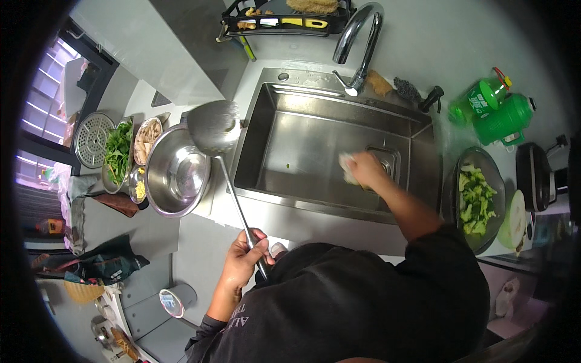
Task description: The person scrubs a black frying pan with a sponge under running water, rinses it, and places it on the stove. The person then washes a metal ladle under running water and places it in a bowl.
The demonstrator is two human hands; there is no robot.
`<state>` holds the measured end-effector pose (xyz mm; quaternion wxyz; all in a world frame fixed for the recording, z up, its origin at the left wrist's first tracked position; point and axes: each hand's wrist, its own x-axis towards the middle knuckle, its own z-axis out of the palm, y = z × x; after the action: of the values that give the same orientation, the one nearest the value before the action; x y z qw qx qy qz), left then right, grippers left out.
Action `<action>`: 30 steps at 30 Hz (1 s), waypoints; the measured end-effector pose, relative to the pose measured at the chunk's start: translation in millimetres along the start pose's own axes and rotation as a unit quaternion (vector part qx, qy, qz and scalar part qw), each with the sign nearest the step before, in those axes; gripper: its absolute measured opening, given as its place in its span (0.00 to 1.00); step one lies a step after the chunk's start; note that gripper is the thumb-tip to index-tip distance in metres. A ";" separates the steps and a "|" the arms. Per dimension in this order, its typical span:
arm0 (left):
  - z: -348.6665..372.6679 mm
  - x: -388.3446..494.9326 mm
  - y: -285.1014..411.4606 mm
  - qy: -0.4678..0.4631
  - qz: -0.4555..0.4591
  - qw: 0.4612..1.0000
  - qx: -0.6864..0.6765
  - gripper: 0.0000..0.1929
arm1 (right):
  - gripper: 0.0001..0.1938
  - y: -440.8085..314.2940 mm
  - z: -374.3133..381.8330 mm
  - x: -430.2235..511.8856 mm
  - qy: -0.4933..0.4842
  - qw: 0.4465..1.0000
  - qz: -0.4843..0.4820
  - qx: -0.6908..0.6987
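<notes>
My left hand (247, 256) grips the long handle of a metal wok spatula (214, 127). The spatula's broad blade is raised beside the left rim of the stainless-steel sink (308, 140), partly in front of a steel mixing bowl (178, 170). Inside the sink, near the drain (386, 165), my right hand (367, 169) is closed around a pale, crumpled cloth or sponge (347, 168); motion blur hides which. A small green scrap (288, 165) lies on the sink floor.
A chrome faucet (363, 50) arches behind the sink. Right of it stand a colander (481, 236) with broccoli (476, 199), a green bottle (481, 102) and a green jug (506, 120). At left sit leafy greens (119, 154), mushrooms (147, 138) and chopped garlic (140, 188).
</notes>
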<state>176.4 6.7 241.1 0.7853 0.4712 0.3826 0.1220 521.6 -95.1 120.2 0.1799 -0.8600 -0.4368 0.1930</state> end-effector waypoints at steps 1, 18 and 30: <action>7.3 1.6 0.5 -0.015 -0.050 0.997 -0.060 0.07 | 0.14 -10.0 -2.8 33.1 -0.006 0.999 0.009 0.036; 45.5 97.2 10.0 -0.048 -0.241 0.966 -0.085 0.07 | 0.24 103.3 -113.9 162.3 0.182 0.955 0.103 -0.210; 66.6 126.2 10.9 -0.062 -0.250 0.963 -0.077 0.08 | 0.12 44.3 -88.2 141.3 0.368 0.913 -0.009 0.177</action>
<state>311.4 39.0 206.5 0.8469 0.3058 0.4279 -0.0789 671.7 -16.1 150.2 0.4793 -0.8201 -0.3058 -0.0646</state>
